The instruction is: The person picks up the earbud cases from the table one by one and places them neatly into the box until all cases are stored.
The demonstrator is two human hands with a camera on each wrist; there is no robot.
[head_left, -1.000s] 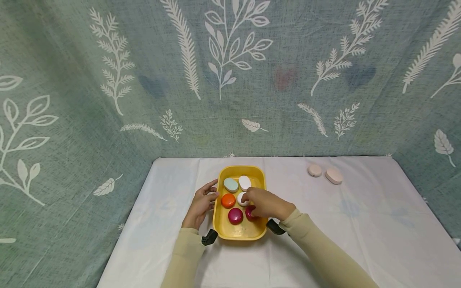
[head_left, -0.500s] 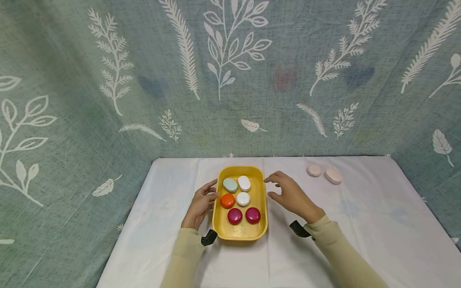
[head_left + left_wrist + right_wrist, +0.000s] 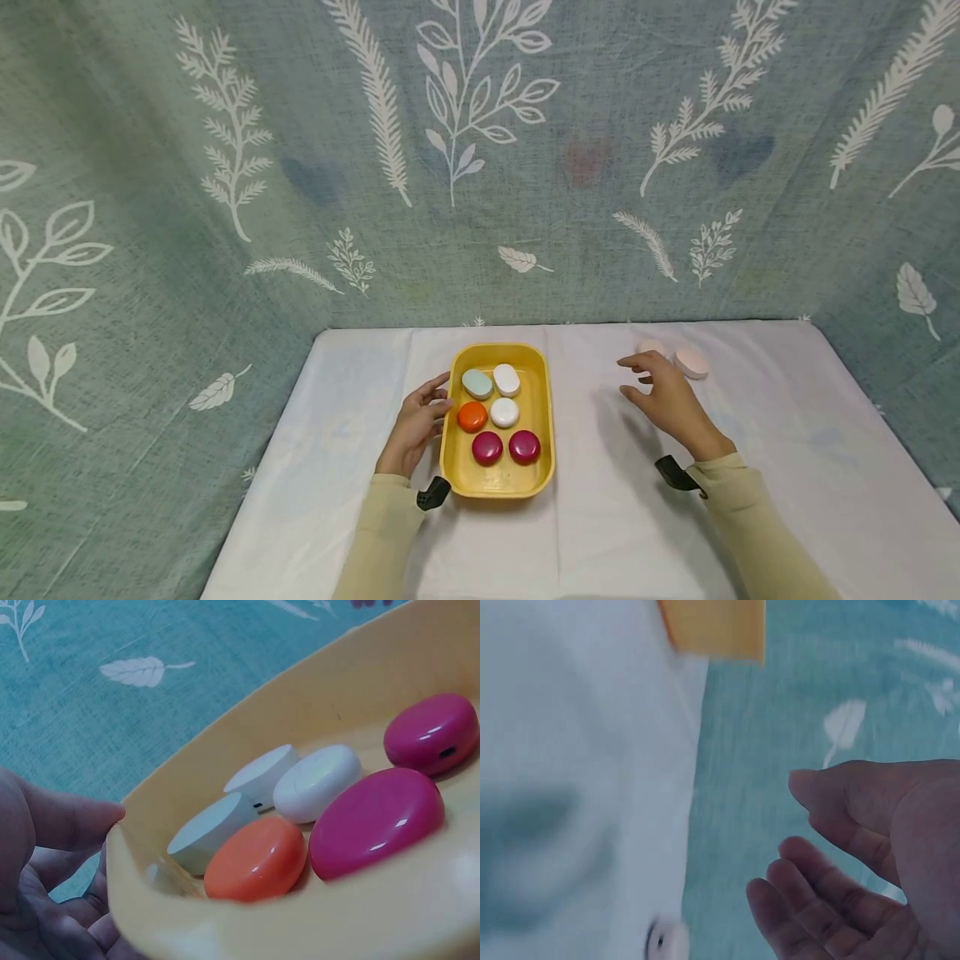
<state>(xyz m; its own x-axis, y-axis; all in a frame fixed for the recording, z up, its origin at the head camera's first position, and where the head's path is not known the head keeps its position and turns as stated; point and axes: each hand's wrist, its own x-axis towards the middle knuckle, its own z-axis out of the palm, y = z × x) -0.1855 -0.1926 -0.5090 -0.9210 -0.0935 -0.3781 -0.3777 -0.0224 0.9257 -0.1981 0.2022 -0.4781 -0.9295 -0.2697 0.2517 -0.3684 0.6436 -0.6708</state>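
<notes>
Right hand (image 3: 670, 404) farther right, whole tray (image 3: 495, 481) in head view only

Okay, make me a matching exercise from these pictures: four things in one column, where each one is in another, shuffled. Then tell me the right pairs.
Things
1. Glossy orange round piece
2. Pale pink oval piece
3. Left hand
4. Pale green oval piece

Places
A. Touching the left side of the yellow rounded-rectangular tray
B. In the tray's far row, left of the white oval piece
C. In the tray's middle row, left of the glossy white round piece
D. On the white cloth, outside the tray

Pairs: 1-C, 2-D, 3-A, 4-B
</notes>
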